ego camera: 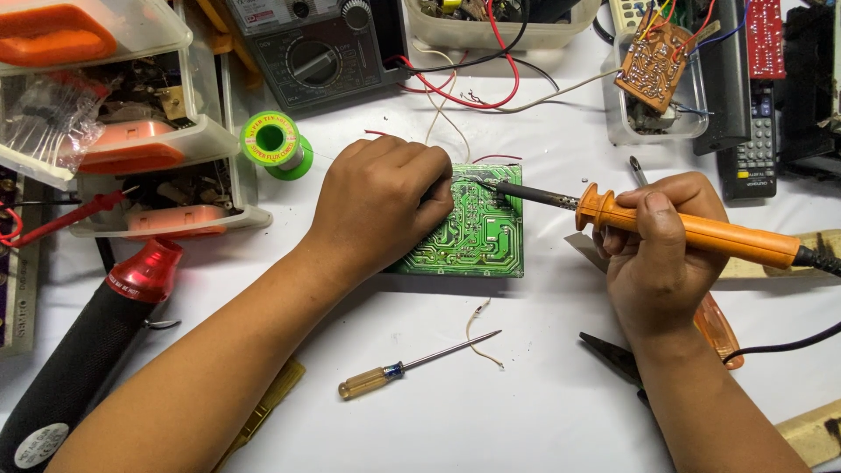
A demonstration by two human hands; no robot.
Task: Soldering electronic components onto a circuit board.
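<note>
A green circuit board [477, 236] lies on the white table, copper side up. My left hand [381, 206] rests on its left part with fingers curled shut, pinching a thin solder wire at the board's top edge. My right hand [657, 250] grips the orange handle of a soldering iron [692, 228]. The iron's dark tip touches the board near its upper middle, right beside my left fingertips. A green spool of solder [276, 144] sits left of my left hand.
A small screwdriver [412, 366] and a loose component lie in front of the board. A red-and-black tool [96, 342] lies at left under clear parts drawers [131, 149]. A multimeter [324, 48], a brown circuit board [653, 66], a remote [755, 144] and black pliers [613, 357] surround the work spot.
</note>
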